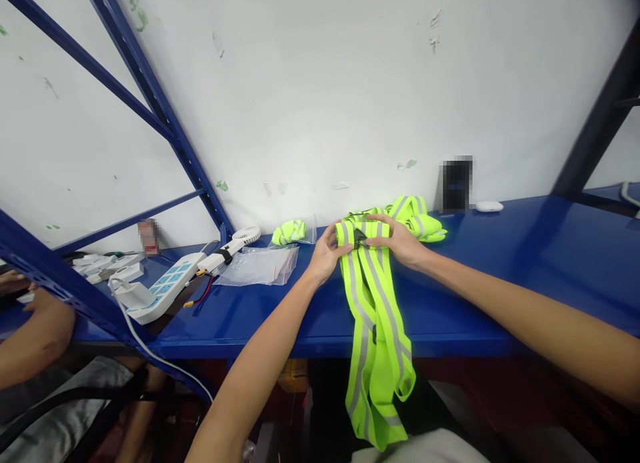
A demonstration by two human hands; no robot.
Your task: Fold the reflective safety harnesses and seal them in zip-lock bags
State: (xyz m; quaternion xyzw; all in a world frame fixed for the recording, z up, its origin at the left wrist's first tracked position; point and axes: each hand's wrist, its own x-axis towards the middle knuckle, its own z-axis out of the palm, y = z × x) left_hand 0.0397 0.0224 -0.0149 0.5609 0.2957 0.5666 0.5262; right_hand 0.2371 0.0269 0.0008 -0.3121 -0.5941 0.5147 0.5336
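Observation:
A neon yellow reflective strap vest (376, 316) with grey bands lies on the blue shelf (500, 276) and hangs over its front edge. My left hand (327, 249) pinches its top left end. My right hand (397, 239) lies curled over its top right end, beside a small black buckle (360, 236). Behind my right hand sits another bunched yellow vest (417, 217).
Clear plastic bags (260, 264) and a small folded yellow vest (289, 232) lie left of my hands. Further left are a white handheld fan (235, 243), a white power strip (163, 286) with cable, and another person's arm (30, 336). A dark box (456, 185) stands against the wall.

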